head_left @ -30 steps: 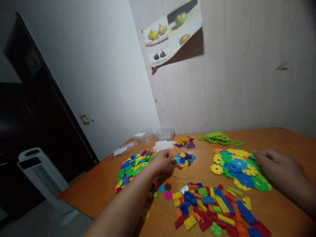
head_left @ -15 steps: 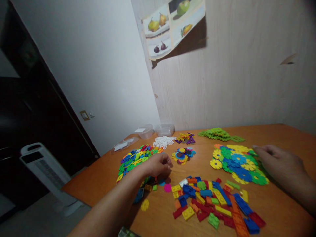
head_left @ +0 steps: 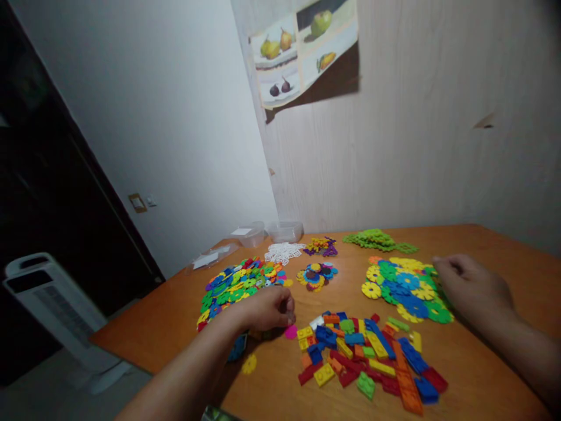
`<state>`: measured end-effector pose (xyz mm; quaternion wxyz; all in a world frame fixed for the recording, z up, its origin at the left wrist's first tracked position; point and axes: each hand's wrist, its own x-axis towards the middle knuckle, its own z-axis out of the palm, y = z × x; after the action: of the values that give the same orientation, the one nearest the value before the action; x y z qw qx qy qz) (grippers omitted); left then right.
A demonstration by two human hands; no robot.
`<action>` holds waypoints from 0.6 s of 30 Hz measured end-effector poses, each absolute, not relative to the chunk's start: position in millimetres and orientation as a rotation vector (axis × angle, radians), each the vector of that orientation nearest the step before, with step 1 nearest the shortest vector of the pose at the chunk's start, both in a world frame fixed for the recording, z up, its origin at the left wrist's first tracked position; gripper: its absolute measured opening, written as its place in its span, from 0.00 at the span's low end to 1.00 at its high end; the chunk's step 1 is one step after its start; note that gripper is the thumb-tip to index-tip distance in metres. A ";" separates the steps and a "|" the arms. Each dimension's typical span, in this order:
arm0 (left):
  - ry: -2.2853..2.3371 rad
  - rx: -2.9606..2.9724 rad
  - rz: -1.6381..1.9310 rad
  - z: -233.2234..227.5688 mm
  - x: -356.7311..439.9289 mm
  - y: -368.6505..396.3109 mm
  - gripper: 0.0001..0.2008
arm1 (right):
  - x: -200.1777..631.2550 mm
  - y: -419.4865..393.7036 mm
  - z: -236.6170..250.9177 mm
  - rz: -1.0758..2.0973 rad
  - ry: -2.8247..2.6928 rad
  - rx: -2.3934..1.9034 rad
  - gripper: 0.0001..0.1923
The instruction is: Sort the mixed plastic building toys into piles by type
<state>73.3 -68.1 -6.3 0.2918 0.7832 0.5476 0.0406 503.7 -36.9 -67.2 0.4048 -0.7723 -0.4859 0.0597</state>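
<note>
My left hand [head_left: 272, 308] is closed, fingertips pinched low over the table beside a pink disc [head_left: 291, 332]. Whatever lies between or under those fingers is hidden. Behind its wrist spreads a pile of small colourful plastic pieces [head_left: 236, 285], and a yellow notched disc [head_left: 249, 363] lies alone nearer me. On the other side, my right hand [head_left: 475, 286] is loosely curled at the right edge of a pile of larger flower-shaped discs [head_left: 401, 286]. Its inner fingers are out of sight, so I cannot make out any held piece. Toy building bricks [head_left: 363, 354] lie heaped between my forearms.
Along the back stand clear plastic tubs [head_left: 284, 232], white lattice pieces [head_left: 284, 252], yellow and purple pieces [head_left: 322, 246] and green pieces [head_left: 377, 239]. A small heap of notched discs [head_left: 316, 276] sits mid-table. The wooden table's [head_left: 144, 310] left edge faces a white appliance [head_left: 56, 316].
My left hand has come down and nearer me, now covering small discs beside the pink one. My right hand keeps its curled pose by the flower discs. The view has shifted slightly.
</note>
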 end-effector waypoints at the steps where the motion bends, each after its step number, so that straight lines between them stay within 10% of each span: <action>1: 1.443 2.064 0.134 -6.9 73.7 -67.6 0.08 | 501.6 -37.0 -66.8 0.149 -1.227 -1.949 0.21; 18: 1.671 1.840 0.764 -23.4 140.0 20.6 0.09 | 466.2 -51.5 -64.2 -0.631 -1.777 -1.292 0.14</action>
<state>140.0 20.6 -23.4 0.2673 0.6819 0.6192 0.2831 466.2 -51.5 -64.2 0.4146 -0.5144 -0.7074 -0.2513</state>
